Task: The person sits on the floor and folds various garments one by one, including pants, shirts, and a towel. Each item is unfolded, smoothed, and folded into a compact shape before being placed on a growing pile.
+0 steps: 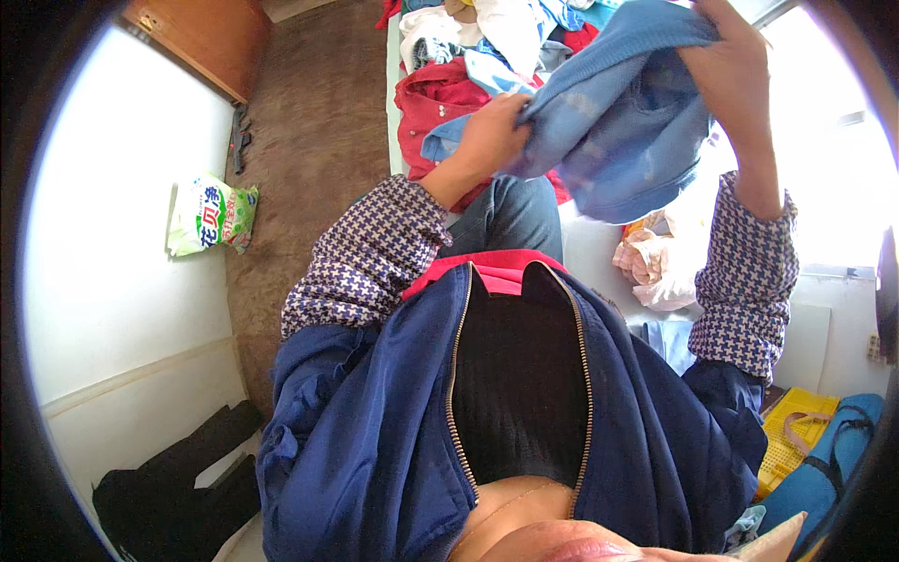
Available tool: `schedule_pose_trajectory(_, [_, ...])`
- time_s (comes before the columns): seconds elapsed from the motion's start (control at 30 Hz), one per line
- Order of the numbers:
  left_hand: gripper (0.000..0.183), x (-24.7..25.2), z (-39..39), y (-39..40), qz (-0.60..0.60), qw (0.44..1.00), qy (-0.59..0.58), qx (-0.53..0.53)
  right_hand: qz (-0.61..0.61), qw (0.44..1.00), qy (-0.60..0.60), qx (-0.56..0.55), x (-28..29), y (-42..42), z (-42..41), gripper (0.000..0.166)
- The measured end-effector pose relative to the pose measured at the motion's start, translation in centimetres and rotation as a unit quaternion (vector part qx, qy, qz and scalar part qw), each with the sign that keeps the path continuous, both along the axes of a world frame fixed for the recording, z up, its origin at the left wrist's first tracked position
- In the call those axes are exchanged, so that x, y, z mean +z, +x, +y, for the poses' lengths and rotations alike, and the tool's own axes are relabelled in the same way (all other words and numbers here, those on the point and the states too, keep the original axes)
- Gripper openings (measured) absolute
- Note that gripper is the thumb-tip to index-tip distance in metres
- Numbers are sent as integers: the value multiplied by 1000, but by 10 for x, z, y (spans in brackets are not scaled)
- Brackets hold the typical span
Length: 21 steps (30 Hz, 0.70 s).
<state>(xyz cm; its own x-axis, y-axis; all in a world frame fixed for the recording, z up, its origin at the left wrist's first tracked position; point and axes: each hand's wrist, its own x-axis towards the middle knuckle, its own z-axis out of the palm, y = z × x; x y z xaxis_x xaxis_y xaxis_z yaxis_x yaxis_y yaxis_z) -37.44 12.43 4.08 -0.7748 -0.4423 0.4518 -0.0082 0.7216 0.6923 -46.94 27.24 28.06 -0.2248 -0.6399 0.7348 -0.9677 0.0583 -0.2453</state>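
Note:
A blue knitted garment (625, 119) hangs in the air between my two hands. My left hand (491, 133) is closed around its left part, with a lighter blue end (446, 138) sticking out beyond my fingers. Higher up on the right, my right hand (734, 77) grips the garment's other side; some of its fingers are cut off by the picture's top edge. Beneath the garment and my left hand lies a red garment (432, 105) with small light spots. The held cloth sags in folds and looks slightly blurred at its lower edge.
Mixed clothes (506, 28) are heaped ahead on a pale surface. Crumpled pale pink cloth (642, 260) lies to the right. A printed plastic bag (214, 214) and a black toy gun (240, 140) are along the left wall, near a wooden door (204, 42). A yellow plastic basket (790, 428) stands lower right.

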Motion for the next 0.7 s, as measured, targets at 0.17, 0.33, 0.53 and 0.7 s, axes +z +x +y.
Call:
schedule_pose_trajectory(0.17, [23, 32, -30, 53, -1, 992, 119, 30, 31, 983, 135, -124, 10, -18, 54, 23])
schedule_pose_trajectory(0.33, [21, 125, -61, 118, 227, 964, 77, 116, -120, 956, 266, 16, 10, -33, 93, 23])
schedule_pose_trajectory(0.53, [17, 141, -76, 76, 134, 984, 57, 99, -165, 958, 233, 17, -37, -100, 62, 20])
schedule_pose_trajectory(0.7, [34, 36, -104, -5, 34, 991, 38, 125, -133, 921, 299, -212, -145, -166, -4, 29])
